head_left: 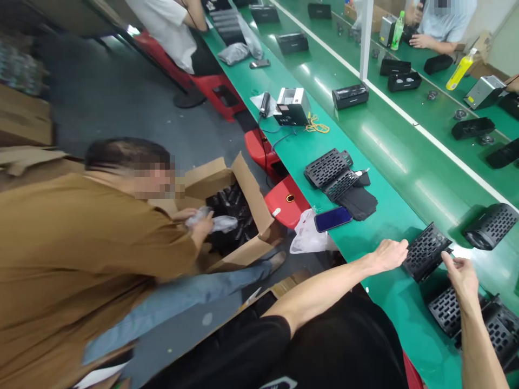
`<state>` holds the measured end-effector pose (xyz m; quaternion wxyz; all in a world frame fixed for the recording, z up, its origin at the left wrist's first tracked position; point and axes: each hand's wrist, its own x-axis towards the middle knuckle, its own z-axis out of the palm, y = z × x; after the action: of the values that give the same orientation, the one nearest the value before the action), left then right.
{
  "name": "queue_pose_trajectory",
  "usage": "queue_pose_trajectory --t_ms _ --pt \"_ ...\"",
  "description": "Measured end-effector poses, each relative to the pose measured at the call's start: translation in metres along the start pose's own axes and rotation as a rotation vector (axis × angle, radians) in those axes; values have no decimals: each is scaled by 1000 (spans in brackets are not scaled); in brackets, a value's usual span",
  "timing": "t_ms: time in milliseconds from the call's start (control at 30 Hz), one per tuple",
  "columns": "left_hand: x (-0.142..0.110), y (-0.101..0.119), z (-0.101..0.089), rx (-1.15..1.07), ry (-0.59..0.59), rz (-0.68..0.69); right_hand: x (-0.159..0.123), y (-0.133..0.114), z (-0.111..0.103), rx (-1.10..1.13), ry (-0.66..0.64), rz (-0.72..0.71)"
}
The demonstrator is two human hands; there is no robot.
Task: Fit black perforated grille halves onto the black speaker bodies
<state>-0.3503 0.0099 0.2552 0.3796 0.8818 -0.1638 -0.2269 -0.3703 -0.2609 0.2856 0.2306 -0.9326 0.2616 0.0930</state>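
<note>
A curved black perforated speaker cover is tilted above the green bench in front of me. My left hand is closed, its fingertips pinching at the cover's left edge. At the opposite edge, my right hand has its thumb against the cover and its other fingers curled; part of this grip is hidden. Below my right hand lie more perforated covers, partly blocked by my forearm. A black cylindrical speaker rests on the bench just beyond.
Along the bench are a phone, black fabric pieces, more perforated covers and a white-and-black device. To my left, a person bends over an open carton of black-wrapped items. Red stools line the bench.
</note>
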Motion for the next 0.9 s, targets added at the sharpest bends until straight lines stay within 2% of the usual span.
queue_pose_trajectory --t_ms 67,167,267,367,500,600,667,767,833,900 --pt "-18 -24 -9 -8 31 -18 -17 -3 -6 54 30 10" --pt "-62 -71 -24 5 85 -91 -46 -24 7 184 -114 -111" --pt "-107 -112 -29 43 97 -172 -58 -72 50 172 -283 -319" --pt "-128 -132 -22 69 63 -234 -43 -139 110 121 -317 -427" --pt "-126 -133 -9 60 11 -241 -7 -218 179 33 -288 -448" --pt "-120 -133 -14 50 110 -202 10 -247 205 -56 -258 -422" --pt "-111 -135 -26 53 243 -174 15 -253 211 -105 -260 -418" --pt "-87 -139 -50 81 392 -90 20 -256 206 -142 -274 -449" --pt "-65 -142 -64 130 438 -29 24 -258 197 -145 -275 -487" --pt "-46 -145 -75 183 432 -28 30 -263 186 -133 -276 -530"
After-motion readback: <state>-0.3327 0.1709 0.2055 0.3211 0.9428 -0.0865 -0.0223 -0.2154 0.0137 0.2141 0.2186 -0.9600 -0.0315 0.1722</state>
